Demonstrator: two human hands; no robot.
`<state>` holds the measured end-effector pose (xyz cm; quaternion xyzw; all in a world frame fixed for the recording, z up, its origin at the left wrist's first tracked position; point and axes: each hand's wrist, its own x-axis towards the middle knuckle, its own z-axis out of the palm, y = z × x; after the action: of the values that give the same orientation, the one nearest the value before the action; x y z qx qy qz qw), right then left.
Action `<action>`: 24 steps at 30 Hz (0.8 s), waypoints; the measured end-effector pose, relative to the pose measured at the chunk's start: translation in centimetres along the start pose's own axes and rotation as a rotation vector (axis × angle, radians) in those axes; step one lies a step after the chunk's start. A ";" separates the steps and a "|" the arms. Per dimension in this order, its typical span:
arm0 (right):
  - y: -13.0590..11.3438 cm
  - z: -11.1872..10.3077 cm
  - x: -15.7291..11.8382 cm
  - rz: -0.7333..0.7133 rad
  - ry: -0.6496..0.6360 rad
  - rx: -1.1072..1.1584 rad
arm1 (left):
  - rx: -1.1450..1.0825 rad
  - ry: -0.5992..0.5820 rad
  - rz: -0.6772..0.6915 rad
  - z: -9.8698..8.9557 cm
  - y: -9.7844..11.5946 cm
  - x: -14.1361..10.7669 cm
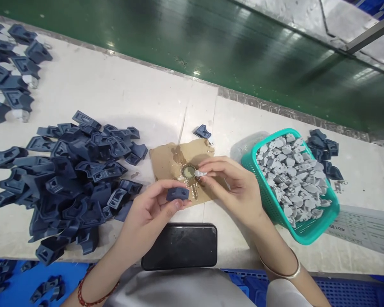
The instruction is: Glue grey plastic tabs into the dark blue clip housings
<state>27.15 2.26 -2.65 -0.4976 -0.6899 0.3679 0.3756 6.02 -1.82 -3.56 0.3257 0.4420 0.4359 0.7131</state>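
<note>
My left hand (pixel 147 217) pinches a dark blue block (pixel 177 194) between thumb and fingers, over the near edge of the brown cardboard (pixel 161 164). Two little holes show on the side facing up. My right hand (pixel 238 187) pinches a small gray piece (pixel 201 173) by its end, above the cardboard. Its tip is right at the rim of a little round dish (pixel 189 172), which sits on the cardboard and looks like a bottle cap. I can't tell if they touch. Shiny wet stuff (pixel 193 192) is spread around the dish.

I think my step right now is bringing the gray piece to the dish, with the block held ready. The next move seems to call for a light, steady pinch and good aim.

A big pile of blue blocks (pixel 80 170) lies left of the cardboard. One loose block (pixel 202 131) sits just past its far edge. To its right is a green basket (pixel 302 238) full of gray pieces (pixel 289 170). A black phone (pixel 179 246) lies on the near side.
</note>
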 end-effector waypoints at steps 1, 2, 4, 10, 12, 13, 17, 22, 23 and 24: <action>0.1 0.0 0.1 -0.039 -0.004 -0.047 | -0.002 0.005 0.000 0.0 0.0 0.0; 0.1 -0.1 0.1 -0.070 -0.010 -0.087 | -0.003 0.012 -0.001 0.0 0.1 0.0; 0.2 0.0 0.2 -0.111 -0.028 -0.143 | 0.007 0.030 -0.003 0.1 0.2 0.1; 0.4 0.5 0.1 -0.162 -0.049 -0.245 | 0.141 0.080 -0.024 0.3 0.3 0.1; 0.5 0.6 0.0 -0.174 -0.063 -0.265 | 0.183 0.098 0.000 0.3 0.2 0.1; 0.5 0.6 0.0 -0.175 -0.071 -0.272 | 0.203 0.102 0.008 0.3 0.1 0.1; 0.4 0.6 -0.1 -0.144 -0.033 -0.231 | 0.264 0.122 0.039 0.2 -0.2 0.0; -0.3 0.7 -0.1 0.099 0.111 0.151 | 0.321 0.136 0.054 0.3 -0.1 0.1; -0.4 0.7 -0.2 0.140 0.115 0.220 | 0.331 0.134 0.052 0.4 -0.1 0.1; -0.6 0.7 -0.2 0.168 0.110 0.270 | 0.339 0.131 0.051 0.4 0.0 0.1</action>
<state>26.35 1.85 -2.48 -0.5180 -0.5684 0.4597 0.4441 6.41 -1.74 -3.45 0.4236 0.5461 0.3934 0.6063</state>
